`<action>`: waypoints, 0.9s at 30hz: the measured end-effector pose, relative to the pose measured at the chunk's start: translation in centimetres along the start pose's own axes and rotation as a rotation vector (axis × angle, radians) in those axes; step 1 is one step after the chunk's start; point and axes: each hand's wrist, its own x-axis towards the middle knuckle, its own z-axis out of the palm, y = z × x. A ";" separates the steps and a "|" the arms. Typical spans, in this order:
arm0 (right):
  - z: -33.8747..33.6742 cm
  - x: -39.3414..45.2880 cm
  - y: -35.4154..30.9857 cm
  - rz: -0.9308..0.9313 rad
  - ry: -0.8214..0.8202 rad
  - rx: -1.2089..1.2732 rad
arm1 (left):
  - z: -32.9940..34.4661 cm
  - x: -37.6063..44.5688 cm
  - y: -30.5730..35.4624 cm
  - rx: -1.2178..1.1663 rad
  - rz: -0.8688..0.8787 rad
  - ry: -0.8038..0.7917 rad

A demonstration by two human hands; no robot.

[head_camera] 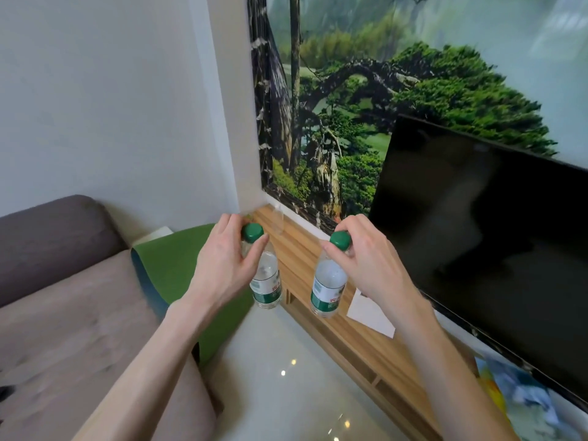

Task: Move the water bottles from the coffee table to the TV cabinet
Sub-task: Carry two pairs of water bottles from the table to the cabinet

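Each hand has its grip closed around the neck of a water bottle, just under the green cap. The left hand [222, 265] holds the left bottle [265, 281] off the TV cabinet's [359, 332] front edge (over the floor); the right hand [369, 268] holds the right bottle [327, 288] above the cabinet top, beside a white paper [369, 313].

You're working in bright, even daylight with only soft shadows. Small ceiling-light glints dot the glossy floor [286, 370] at 6 o'clock, and the TV screen [477, 233] at 3 o'clock shows dim reflections. Motion blur smears the edges, with wide-angle bending toward the corners.
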 end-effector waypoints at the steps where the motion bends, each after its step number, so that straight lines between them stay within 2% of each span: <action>1: 0.4 1.5 0.7 0.004 -0.002 0.002 | 0.6 1.3 -0.3 -0.005 -0.005 -0.001; 10: 4.0 12.6 4.9 0.022 -0.035 -0.010 | 5.4 10.9 -4.3 -0.010 -0.028 -0.026; 17: 9.4 21.7 7.2 0.065 -0.064 0.003 | 8.8 19.6 -10.1 -0.039 -0.035 -0.055; 27: 18.1 33.7 9.0 0.219 -0.138 0.021 | 13.2 32.2 -20.0 -0.123 0.110 -0.219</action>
